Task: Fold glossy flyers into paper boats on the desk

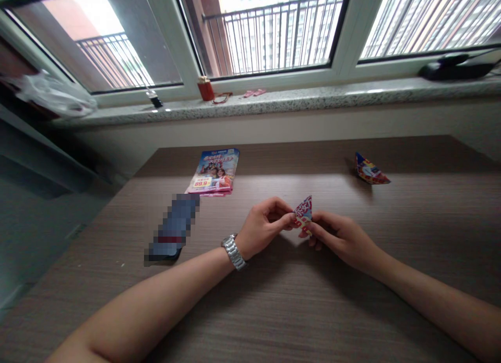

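A small piece of folded printed paper [303, 214], patterned in purple, light blue, red and yellow, is held up over the table between my two hands. My left hand [266, 223], with a silver watch [234, 251] at the wrist, pinches its left edge between thumb and fingers. On the lower right side, my right hand [341, 238] grips the same paper with thumb and fingers. Its upper end comes to a point. My fingers hide part of the lower folds.
A folded paper boat [371, 171] sits at the table's [250, 321] back right. Back left lies a stack of colourful leaflets [215, 171], with a pixelated phone-like object [172, 230] nearer me. The stone windowsill [297, 97] bears a red container [205, 89], a plastic bag [55, 94] and a black object [456, 68].
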`<state>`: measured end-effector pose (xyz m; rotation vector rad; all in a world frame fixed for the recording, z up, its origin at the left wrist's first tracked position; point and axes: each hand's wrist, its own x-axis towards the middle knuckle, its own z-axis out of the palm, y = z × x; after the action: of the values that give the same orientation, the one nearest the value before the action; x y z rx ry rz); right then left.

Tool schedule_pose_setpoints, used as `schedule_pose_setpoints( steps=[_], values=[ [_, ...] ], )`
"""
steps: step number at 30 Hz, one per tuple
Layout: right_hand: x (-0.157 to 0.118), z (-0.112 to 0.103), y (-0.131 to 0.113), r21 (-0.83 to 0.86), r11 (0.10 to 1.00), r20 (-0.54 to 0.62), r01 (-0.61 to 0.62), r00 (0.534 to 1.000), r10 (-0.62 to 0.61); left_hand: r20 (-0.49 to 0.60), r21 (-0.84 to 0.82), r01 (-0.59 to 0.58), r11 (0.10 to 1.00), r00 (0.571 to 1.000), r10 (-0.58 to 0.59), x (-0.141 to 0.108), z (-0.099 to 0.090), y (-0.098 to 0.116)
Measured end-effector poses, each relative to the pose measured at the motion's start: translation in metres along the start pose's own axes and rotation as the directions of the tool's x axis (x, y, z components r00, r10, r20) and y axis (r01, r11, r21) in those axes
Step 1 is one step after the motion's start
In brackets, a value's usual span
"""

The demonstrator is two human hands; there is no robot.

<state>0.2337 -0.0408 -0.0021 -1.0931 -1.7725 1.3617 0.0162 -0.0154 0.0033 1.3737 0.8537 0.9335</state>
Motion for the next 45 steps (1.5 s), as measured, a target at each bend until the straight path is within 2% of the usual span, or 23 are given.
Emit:
schedule_pose_setpoints(
  steps=[6,17,32,45],
  values=[
    [-0.0005,-0.0024,0.0017,-0.001,1.0,0.021,-0.009,1.0,0.009,0.018,-0.021,0.003,1.0,1.0,-0.003,-0.0007,0.0014,0.0004],
    [0.0014,-0.001,0.0014,0.099,0.993,0.025,-0.068,0.998,0.065,-0.001,-0.024,0.01,1.0,1.0,-0.01,-0.0002,0.0016,0.0005],
    [0.0003,-0.0017,0.0038,0.038,0.998,0.038,-0.044,0.998,0.042,0.027,-0.01,0.019,1.0,0.999,-0.019,0.0009,0.0011,-0.0007],
    [0.0006,-0.0005,-0.0007,-0.014,1.0,-0.017,-0.016,1.0,0.016,0.043,0.0,0.018,1.0,0.999,-0.018,-0.0007,0.0031,0.0024]
  ],
)
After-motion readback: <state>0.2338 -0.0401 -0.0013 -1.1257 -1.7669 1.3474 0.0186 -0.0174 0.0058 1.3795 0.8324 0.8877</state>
